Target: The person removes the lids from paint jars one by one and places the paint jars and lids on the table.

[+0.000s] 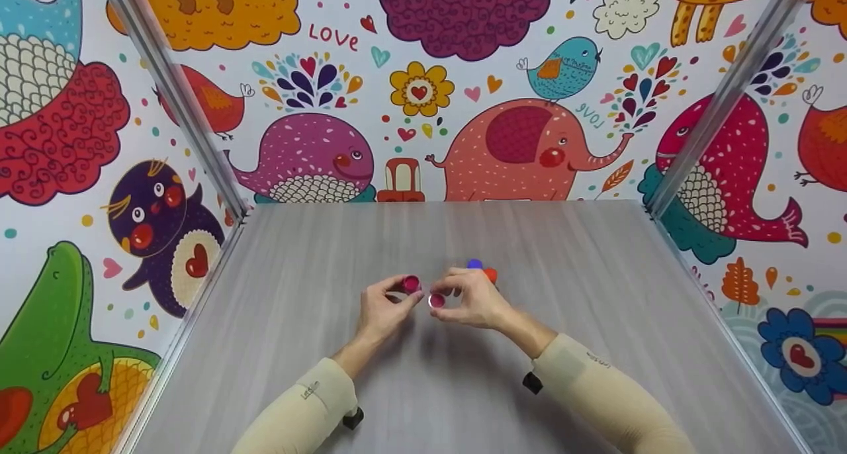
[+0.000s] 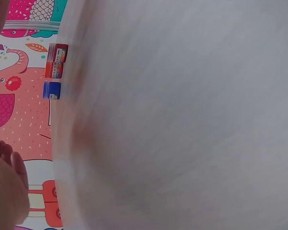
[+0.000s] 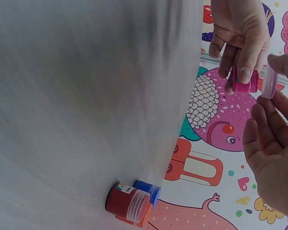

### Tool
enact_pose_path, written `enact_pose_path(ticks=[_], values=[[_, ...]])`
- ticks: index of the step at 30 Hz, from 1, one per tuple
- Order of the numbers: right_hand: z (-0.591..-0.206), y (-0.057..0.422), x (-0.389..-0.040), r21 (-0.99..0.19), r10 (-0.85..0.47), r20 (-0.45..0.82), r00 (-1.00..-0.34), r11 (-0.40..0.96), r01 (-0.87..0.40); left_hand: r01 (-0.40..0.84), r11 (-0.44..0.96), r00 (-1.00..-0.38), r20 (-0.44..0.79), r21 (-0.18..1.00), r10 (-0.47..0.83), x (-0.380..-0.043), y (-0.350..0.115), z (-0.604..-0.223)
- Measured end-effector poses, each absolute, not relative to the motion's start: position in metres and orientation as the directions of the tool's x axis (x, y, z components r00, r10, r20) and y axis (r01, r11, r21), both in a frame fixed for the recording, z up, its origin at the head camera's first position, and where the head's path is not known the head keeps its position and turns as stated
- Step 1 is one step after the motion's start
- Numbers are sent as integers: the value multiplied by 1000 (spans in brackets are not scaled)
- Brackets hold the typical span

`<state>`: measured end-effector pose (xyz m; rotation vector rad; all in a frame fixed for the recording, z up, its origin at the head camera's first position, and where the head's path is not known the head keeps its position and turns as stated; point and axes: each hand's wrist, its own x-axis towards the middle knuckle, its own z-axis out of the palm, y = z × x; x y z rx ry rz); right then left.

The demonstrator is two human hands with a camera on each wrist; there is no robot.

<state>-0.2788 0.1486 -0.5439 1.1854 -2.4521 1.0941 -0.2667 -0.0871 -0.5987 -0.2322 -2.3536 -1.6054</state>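
Note:
My left hand [image 1: 384, 314] grips a small pink paint jar [image 1: 411, 283], its mouth uncovered and tipped toward the head camera. Opposite it, my right hand [image 1: 482, 300] pinches a round translucent screw lid [image 3: 270, 82] between thumb and fingers. A narrow gap separates lid and jar, and both are held up above the table. Beyond the right hand stand a blue paint jar [image 1: 474, 263] and an orange paint jar [image 1: 490, 274]. A dark red paint jar [image 3: 125, 201] beside them shows in both wrist views; the right hand hides it from the head camera.
The grey wood-grain table [image 1: 298, 255] runs back to a wall [image 1: 456, 77] printed with cartoon animals. Similar printed panels close off the left and right sides, with metal posts [image 1: 721, 96] at the back corners.

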Motion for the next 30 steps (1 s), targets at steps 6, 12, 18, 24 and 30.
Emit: enact_pose_path(ticks=[6,12,18,24,30], values=[[-547,145,-276,-496,-611,444,-655,441,-748,333,382,-927,373,862,-31,-270,-90,-602],[-551,142,-276,-498,-629,415,-657,447,-743,335,401,-924,381,853,-38,-273,-95,-605],[-556,140,-276,-483,-642,418,-643,443,-755,310,438,-930,365,844,-44,-276,-99,-607],[-560,137,-275,-488,-649,400,-647,446,-750,296,485,-929,366,823,-54,-277,-104,-610],[-566,135,-276,-490,-647,377,-663,468,-735,258,500,-934,346,827,-90,-279,-108,-615]])
